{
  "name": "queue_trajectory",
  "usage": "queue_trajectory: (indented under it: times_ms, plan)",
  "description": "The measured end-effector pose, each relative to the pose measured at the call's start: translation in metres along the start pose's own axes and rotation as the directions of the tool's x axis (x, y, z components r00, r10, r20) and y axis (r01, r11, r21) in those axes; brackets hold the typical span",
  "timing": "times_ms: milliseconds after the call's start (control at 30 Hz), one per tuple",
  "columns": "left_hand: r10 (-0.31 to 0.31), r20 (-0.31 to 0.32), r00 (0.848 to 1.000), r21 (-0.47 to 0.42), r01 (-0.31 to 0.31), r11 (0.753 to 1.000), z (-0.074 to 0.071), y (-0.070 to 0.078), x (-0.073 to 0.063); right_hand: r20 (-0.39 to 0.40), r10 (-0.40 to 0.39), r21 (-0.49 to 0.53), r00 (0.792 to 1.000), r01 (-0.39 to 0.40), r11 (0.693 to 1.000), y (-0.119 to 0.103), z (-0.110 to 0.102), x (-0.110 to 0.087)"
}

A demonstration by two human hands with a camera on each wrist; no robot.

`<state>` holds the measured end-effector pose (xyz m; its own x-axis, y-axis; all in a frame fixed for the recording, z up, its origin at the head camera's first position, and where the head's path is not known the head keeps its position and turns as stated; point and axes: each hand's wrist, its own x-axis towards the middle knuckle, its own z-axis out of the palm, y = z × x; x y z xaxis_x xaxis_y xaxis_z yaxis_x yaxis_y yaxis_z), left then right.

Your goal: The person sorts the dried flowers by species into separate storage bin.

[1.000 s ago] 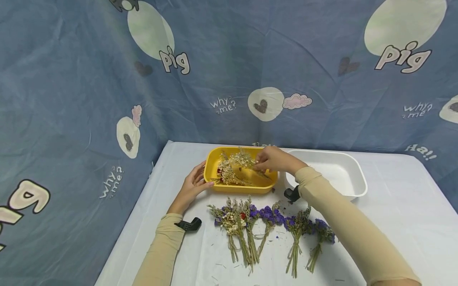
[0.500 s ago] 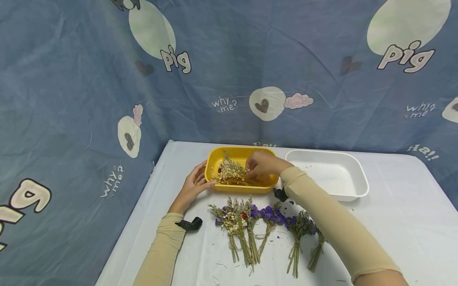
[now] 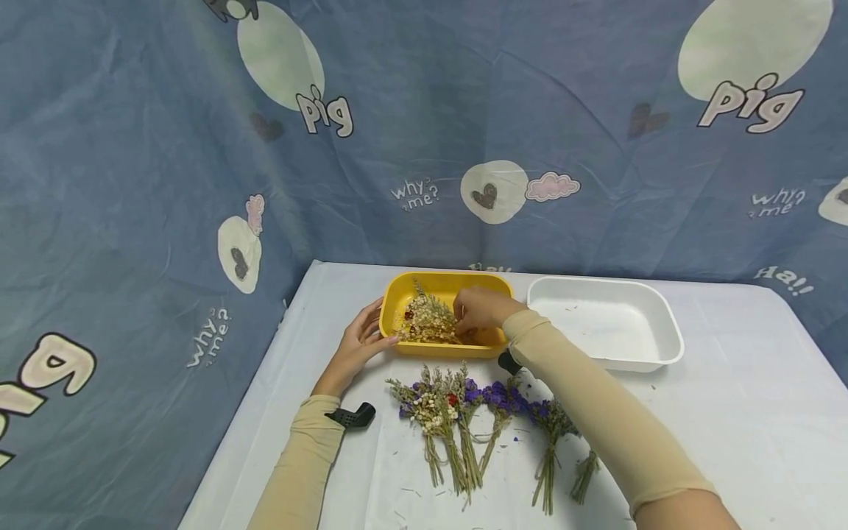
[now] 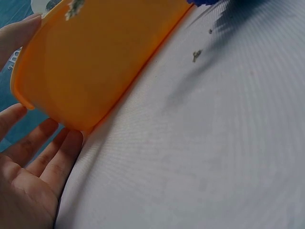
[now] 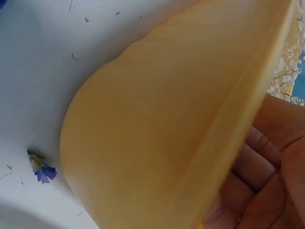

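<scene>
A yellow plastic tub (image 3: pixel 450 351) stands near the back of the table with bunches of dried flowers (image 3: pixel 427 318) in it, cream and green with a little red. My left hand (image 3: pixel 358 342) rests against the tub's left end; in the left wrist view its fingers (image 4: pixel 59 157) touch the outside wall, thumb near the rim. Inside the tub, my right hand (image 3: pixel 482 308) has its fingers curled at the stem end of the cream bunch. From the right wrist, the tub wall (image 5: pixel 157 124) hides the fingertips.
Right of the tub stands a white tub (image 3: pixel 609 324) with small debris in it. In front lie several tied bunches of purple and cream dried flowers (image 3: pixel 433 419); the right sleeve covers part of those at right. Stem bits and a loose purple floret (image 5: pixel 43 169) litter the cloth.
My right hand has lowered a small bunch of dried flowers into the yellow tub, moving left and down beside the other flowers. My left hand has stayed at the tub's left end.
</scene>
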<state>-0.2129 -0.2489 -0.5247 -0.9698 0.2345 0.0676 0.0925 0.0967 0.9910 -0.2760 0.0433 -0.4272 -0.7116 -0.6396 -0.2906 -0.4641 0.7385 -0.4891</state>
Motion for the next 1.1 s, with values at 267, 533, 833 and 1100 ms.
queue_trajectory:
  times_ms: [267,533,833,1100]
  plan:
    - [-0.006,0.001,1.0,0.001,0.006,1.0,0.001,0.001,0.0,-0.002,0.037,0.017,0.999,-0.037,0.999,0.002,0.004,0.003]
    - [0.001,-0.007,1.0,0.007,-0.001,1.0,0.001,0.001,0.0,-0.025,0.01,0.049,1.0,-0.009,0.999,0.005,0.001,-0.003]
    - [0.012,0.001,1.0,0.002,-0.012,1.0,0.001,-0.001,0.0,-0.11,-0.015,0.023,0.994,0.017,1.0,0.008,-0.005,-0.025]
    - [0.005,0.002,1.0,0.003,-0.005,1.0,0.001,-0.001,0.0,-0.254,0.055,0.094,0.966,-0.032,0.995,-0.002,0.003,-0.056]
